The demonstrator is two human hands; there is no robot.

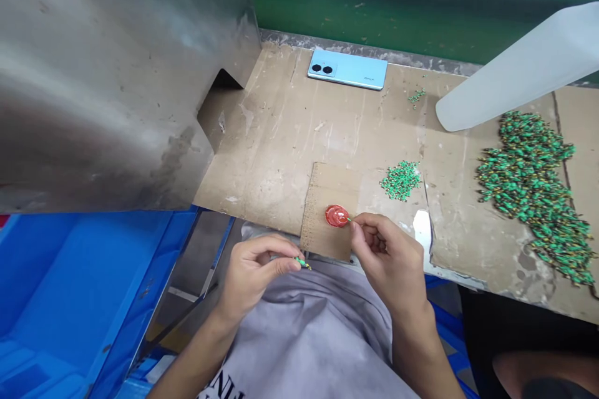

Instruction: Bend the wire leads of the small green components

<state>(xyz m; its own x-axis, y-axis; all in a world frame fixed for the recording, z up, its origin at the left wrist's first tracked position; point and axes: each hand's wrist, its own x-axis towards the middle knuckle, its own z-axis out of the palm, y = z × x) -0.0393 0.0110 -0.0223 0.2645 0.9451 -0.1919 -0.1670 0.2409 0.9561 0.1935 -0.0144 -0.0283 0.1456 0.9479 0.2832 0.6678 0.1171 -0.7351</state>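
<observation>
By red blob (336,216), right hand (390,255) pinching green bit (349,219), left hand (255,271) pinching green piece (301,262)

The single head-worn view looks forward and steeply down over the shirt (318,336), close above the left hand (255,271) and right hand (392,259), and reaches across the counter (276,162) to the green surface (327,9) beyond.
</observation>
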